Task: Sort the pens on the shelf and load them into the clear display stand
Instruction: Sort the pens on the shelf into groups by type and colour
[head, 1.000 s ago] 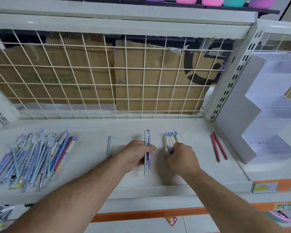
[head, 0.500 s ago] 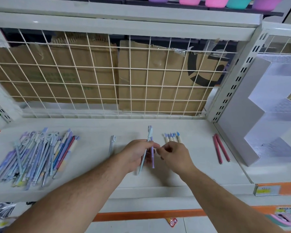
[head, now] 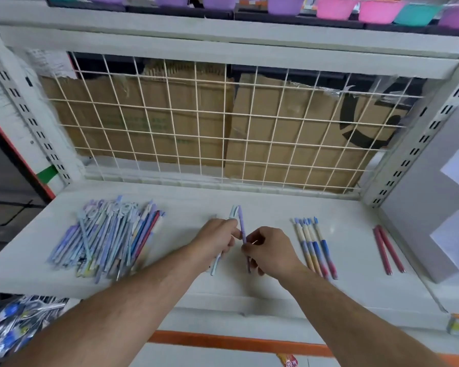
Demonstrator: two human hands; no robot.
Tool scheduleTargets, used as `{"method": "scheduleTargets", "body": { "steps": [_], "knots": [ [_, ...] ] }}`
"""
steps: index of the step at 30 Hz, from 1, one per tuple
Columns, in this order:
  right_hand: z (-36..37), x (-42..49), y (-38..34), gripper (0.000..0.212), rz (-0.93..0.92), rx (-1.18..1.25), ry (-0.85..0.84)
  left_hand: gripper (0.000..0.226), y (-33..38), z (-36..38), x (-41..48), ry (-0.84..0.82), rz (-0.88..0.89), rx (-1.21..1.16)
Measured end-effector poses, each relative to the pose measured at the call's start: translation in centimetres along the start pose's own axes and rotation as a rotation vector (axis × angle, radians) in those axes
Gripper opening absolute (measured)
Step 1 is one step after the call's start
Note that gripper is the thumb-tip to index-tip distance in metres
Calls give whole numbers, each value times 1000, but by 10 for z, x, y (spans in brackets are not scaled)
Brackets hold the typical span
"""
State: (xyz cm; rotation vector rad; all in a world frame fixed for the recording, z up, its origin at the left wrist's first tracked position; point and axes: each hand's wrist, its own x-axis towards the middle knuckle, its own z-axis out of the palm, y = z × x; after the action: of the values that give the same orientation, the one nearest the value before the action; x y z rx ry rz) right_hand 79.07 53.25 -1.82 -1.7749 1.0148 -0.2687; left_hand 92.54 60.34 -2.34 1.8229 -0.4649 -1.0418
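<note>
Both hands meet over the middle of the white shelf (head: 249, 290): the left hand (head: 215, 238) has its grip clamped on a pale blue pen (head: 217, 258), and the right hand (head: 269, 251) pinches a purple pen (head: 243, 231) just beside it. To the left of the grip lies a loose heap of pens (head: 109, 237). To its right lie a row of blue-capped pens (head: 314, 247), then two red pens (head: 387, 250), and beyond them the display stand (head: 421, 207) at the shelf's right end.

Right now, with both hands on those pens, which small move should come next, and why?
Probably the right hand should pull the purple pen free from the pale blue pen in the left hand, since the sorted groups lying nearby are grouped by colour.
</note>
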Motion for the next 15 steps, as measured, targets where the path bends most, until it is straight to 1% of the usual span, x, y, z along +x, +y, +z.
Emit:
{"method": "scheduleTargets", "body": {
  "steps": [2,4,6,8,11,15],
  "knots": [
    [14,3,-4,5,10,-15,-25,34,-6,-17,3,52,14,47],
    [29,6,-10,5,12,-25,-47,26,-12,-35,7,124,31,119],
    [44,9,-15,5,11,-45,-61,16,-17,-50,10,181,19,258],
    [56,13,-21,7,16,-66,-62,11,-22,-64,13,187,-6,392],
    [69,18,-26,16,26,-116,-63,8,-25,-76,17,179,0,515],
    [81,24,-29,24,30,-164,-30,13,-27,-83,23,193,55,609]
  ]
}}
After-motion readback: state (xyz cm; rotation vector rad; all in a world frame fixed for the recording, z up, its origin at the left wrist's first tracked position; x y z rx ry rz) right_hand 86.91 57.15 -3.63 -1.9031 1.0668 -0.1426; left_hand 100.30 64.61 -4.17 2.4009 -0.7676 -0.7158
